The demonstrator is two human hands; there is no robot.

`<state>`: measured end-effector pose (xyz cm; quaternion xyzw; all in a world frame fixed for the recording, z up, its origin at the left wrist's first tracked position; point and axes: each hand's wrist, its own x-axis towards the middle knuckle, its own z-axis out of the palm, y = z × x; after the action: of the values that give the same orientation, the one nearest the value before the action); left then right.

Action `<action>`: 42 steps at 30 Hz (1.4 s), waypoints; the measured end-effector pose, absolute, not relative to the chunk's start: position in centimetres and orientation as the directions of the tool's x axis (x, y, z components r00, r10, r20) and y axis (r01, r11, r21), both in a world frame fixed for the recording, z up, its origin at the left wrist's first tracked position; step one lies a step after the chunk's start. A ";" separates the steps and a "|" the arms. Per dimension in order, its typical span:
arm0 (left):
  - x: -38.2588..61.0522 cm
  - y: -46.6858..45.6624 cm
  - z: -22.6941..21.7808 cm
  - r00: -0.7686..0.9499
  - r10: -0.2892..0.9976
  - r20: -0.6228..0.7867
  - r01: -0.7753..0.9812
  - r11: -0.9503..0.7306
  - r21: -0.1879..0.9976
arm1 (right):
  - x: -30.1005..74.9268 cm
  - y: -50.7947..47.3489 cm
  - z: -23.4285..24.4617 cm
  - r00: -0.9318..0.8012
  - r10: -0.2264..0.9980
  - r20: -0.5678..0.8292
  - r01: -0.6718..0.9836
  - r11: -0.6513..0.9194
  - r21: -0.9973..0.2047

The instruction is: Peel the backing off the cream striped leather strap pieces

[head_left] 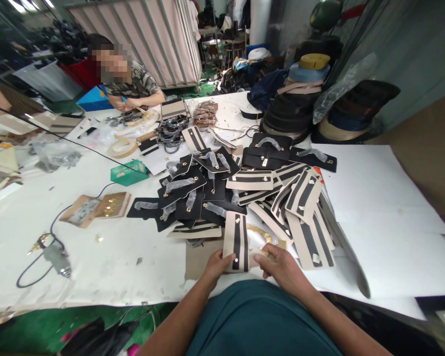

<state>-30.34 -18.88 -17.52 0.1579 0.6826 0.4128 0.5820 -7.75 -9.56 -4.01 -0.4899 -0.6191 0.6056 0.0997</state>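
One striped panel (236, 242) lies at the near edge of the heap of black flaps (189, 174), pinched in our left grip (218, 265); what our right grip (278, 264) holds, we cannot tell. Such crowding could snag the panel.

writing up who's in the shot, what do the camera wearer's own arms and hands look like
The left forearm and right forearm show no sleeves. The left grip and right grip are bare human hands, without gloves or a visible watch; a ring would be hard to tell. A dark teal garment shows between the arms.
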 end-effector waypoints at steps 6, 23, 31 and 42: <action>-28.6 -16.7 -16.8 -0.202 0.733 -0.650 -0.234 0.608 0.759 | -7.8 -9.9 -4.4 -0.503 0.726 -0.469 0.486 -0.211 -0.848; -25.2 -14.0 -6.8 -0.126 0.925 -0.360 -0.104 0.348 0.932 | -7.5 -9.7 -5.0 -0.406 0.774 -0.486 0.533 -0.231 -0.814; -23.1 -12.5 -4.9 -0.264 0.908 -0.324 0.020 0.341 0.940 | -7.5 -9.8 -5.9 -0.421 0.834 -0.356 0.578 -0.056 -0.814; -20.8 -9.2 -7.9 -0.393 0.833 -0.389 -0.070 0.394 0.916 | -5.3 -10.4 -4.3 -0.644 0.765 0.010 0.494 0.426 -0.758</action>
<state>-20.82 -9.23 -7.91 0.2779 0.6864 0.4749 0.4755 -5.26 -10.45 -4.29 -0.3817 -0.8249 0.3761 0.1798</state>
